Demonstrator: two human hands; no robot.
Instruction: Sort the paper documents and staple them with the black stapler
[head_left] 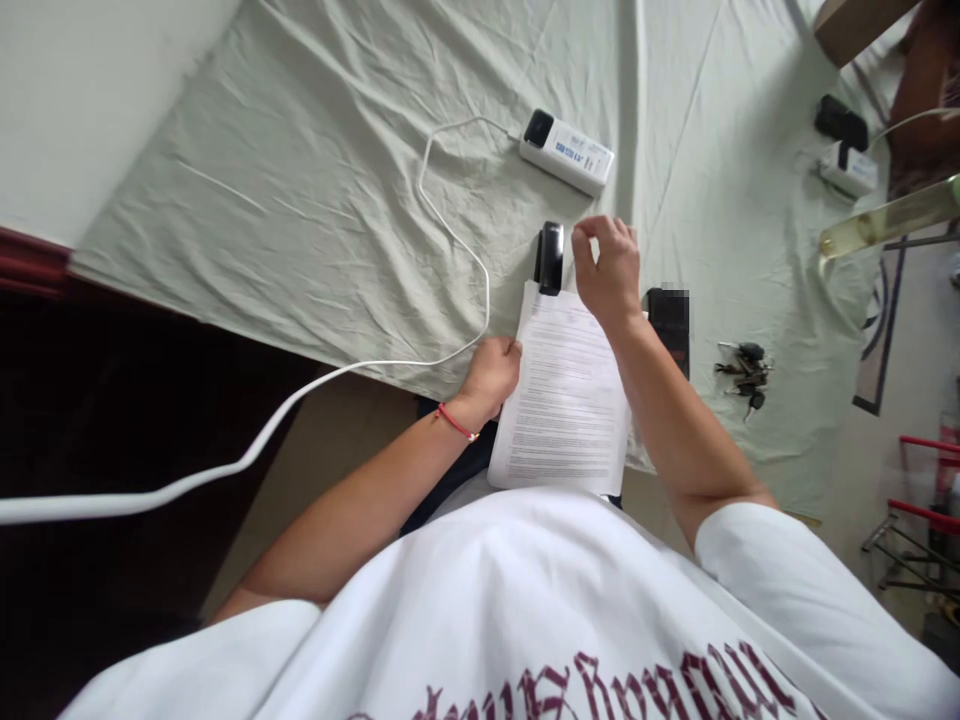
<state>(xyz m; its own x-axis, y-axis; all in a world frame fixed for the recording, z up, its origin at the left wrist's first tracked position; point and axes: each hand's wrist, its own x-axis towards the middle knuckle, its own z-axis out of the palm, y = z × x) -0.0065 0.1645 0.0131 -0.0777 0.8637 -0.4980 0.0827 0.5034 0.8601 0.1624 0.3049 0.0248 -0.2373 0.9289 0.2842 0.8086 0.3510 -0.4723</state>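
Observation:
My left hand [491, 378] is closed on the left edge of a stack of printed paper [566, 400], with the thumb on top. The sheets slope from the table edge down toward my lap. At their upper left corner lies a black stapler [551, 258]; whether the paper sits between its jaws I cannot tell. My right hand [609, 268] is over the upper right of the paper, just right of the stapler. Its thumb and forefinger are pinched together in a ring; anything between the tips is too small to make out.
A white power bank [568, 152] lies beyond the stapler, its white cable [450, 225] running left toward me. Right of the paper are a black box [667, 330] and a bunch of keys [745, 375]. A pale green cloth [337, 180] covers the table. A bottle [885, 220] is far right.

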